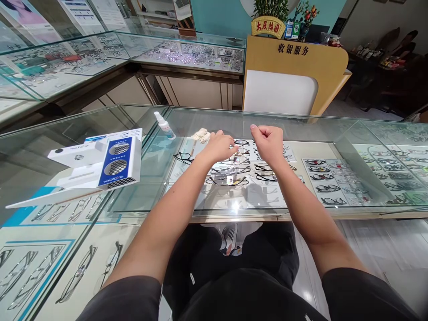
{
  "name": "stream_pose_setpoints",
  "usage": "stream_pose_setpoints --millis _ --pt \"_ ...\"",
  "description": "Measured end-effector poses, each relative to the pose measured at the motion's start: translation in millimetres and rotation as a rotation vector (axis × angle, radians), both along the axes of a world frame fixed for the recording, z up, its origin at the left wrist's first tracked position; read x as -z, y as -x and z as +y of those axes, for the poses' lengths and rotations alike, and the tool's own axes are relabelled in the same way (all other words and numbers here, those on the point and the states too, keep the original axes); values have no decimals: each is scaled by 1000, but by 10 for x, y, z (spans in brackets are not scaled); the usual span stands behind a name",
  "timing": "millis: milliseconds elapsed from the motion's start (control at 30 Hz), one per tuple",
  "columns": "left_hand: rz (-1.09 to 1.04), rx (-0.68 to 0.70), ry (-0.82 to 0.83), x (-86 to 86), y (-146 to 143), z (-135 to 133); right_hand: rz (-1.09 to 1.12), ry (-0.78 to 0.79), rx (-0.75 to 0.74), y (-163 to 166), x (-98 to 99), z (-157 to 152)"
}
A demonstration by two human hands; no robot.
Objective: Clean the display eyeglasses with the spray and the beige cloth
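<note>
Both my arms reach forward over a glass display counter (294,122). My left hand (219,146) rests on the glass with its fingers curled and pinched, beside a folded pale cloth (200,135). My right hand (267,141) is a loose fist just right of it, thumb tip raised. What either hand pinches is too small to make out. Rows of eyeglass frames (230,171) lie inside the case under my hands. A dark pair of glasses (183,157) lies on the glass left of my left hand.
A small white spray bottle (164,125) stands on the glass at the back left. A white and blue boxed device (100,162) sits on the left counter. More cases of frames (190,53) line the back. A yellow cashier desk (294,71) stands behind.
</note>
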State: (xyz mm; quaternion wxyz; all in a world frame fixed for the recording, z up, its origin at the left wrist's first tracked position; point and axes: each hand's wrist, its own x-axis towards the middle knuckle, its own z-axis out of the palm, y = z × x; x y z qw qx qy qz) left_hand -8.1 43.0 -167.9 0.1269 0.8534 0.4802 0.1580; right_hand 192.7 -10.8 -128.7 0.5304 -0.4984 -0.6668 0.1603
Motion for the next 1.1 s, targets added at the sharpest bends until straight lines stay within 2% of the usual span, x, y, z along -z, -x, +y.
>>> stream_pose_setpoints --millis 133,267,367,500,633,867,1100 --pt "-233 -110 41 -81 78 70 10 35 -22 -2 6 10" --pt "-711 -283 206 -276 140 74 -21 46 6 -12 13 34" --pt "-938 -216 261 -431 84 -57 -53 89 -21 -11 34 56" --pt "-1028 -62 235 -540 -95 -299 16 89 -75 4 78 83" --pt "-1047 45 196 -544 -206 -414 159 69 -118 16 89 97" --pt "-1094 -83 175 -415 -198 -309 335 172 -226 36 25 90" --pt "-1161 -29 255 -351 -197 -222 414 251 -316 43 -59 69"
